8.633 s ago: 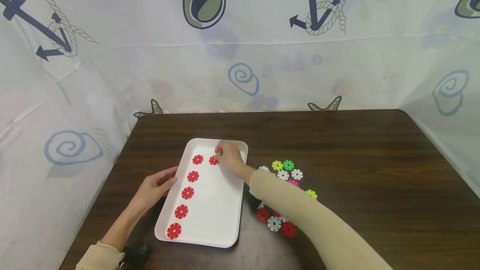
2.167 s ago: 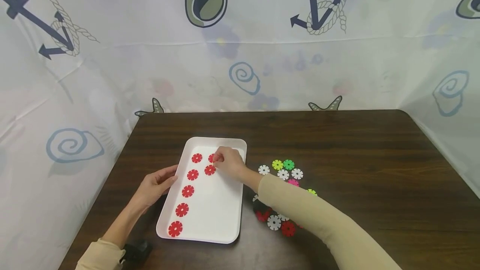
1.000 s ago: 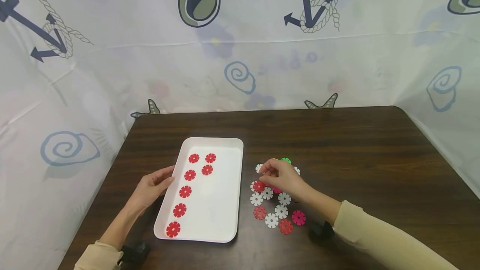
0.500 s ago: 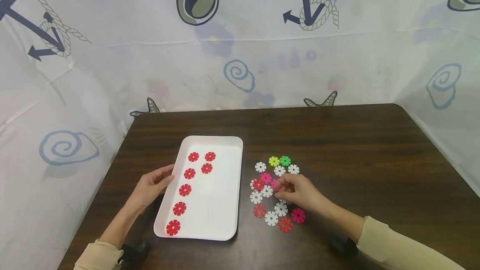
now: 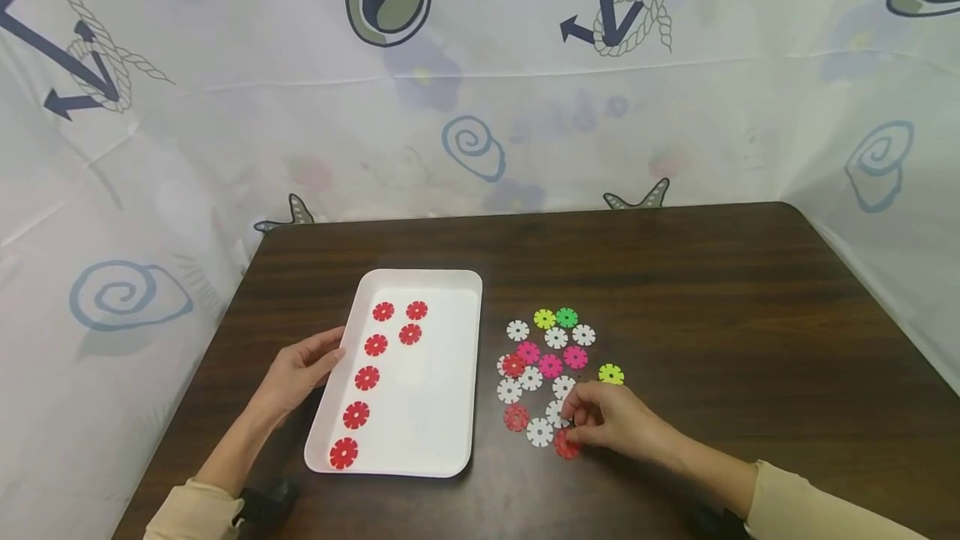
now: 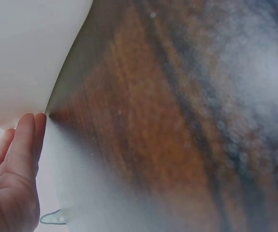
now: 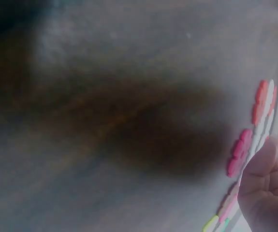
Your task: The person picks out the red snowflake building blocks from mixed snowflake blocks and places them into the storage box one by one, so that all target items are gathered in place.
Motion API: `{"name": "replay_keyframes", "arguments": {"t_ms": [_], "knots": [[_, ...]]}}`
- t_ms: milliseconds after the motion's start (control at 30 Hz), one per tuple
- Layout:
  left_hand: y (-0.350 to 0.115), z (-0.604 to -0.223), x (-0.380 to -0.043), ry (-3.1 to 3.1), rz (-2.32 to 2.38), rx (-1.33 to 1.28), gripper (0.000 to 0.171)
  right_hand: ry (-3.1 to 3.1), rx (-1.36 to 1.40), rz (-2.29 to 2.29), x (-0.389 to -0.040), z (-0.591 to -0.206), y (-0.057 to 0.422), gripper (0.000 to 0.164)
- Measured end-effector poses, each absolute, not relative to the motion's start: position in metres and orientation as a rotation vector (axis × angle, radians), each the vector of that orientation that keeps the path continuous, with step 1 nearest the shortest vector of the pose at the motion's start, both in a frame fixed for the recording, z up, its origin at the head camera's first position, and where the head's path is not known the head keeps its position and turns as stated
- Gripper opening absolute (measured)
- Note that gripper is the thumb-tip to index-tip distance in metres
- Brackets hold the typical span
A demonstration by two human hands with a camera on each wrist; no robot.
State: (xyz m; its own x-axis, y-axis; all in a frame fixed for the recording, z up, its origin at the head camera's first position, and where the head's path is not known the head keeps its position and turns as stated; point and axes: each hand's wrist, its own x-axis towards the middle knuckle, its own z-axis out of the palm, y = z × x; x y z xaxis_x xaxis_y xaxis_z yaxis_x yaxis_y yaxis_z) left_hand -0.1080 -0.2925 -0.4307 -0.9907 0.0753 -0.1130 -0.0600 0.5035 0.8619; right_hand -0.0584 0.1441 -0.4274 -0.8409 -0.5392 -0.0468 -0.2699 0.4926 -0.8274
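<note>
In the head view my left hand [image 5: 303,369] is at the left edge of a white tray [image 5: 420,415], thumb and fingertips touching the rim. The left wrist view shows those fingers [image 6: 20,150] nearly straight against the edge. Red notched plastic discs lie in the tray: a long left column and two, including a red disc [image 5: 410,333], beginning a second column. My right hand [image 5: 618,423] is low over the loose discs, its thumb at a red disc [image 5: 566,445] and index fingertip beside a white disc [image 5: 556,414]. In the right wrist view, thumb and fingers are slightly apart.
Right of the tray, loose discs lie on the dark wooden table [image 5: 697,290]: several white, several pink such as a pink disc [image 5: 551,366], a few red, a green disc [image 5: 566,317] and yellow ones, including a yellow disc [image 5: 611,373]. A printed curtain [image 5: 360,132] hangs behind.
A second red disc now lies below the top one in the tray's second column. My right hand has left the tray and moved over the loose discs, then toward their near end.
</note>
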Motion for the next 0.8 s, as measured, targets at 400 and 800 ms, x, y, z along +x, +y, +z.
{"name": "replay_keyframes", "arguments": {"t_ms": [400,800], "knots": [[-0.292,-0.429,-0.108,2.602,1.514,0.032,0.055,2.562,-0.77,-1.095,-0.052,-0.432,0.141,0.019],[-0.292,-0.429,-0.108,2.606,1.502,0.029,0.055,2.686,-0.871,-0.981,-0.047,-0.434,0.138,0.024]]}}
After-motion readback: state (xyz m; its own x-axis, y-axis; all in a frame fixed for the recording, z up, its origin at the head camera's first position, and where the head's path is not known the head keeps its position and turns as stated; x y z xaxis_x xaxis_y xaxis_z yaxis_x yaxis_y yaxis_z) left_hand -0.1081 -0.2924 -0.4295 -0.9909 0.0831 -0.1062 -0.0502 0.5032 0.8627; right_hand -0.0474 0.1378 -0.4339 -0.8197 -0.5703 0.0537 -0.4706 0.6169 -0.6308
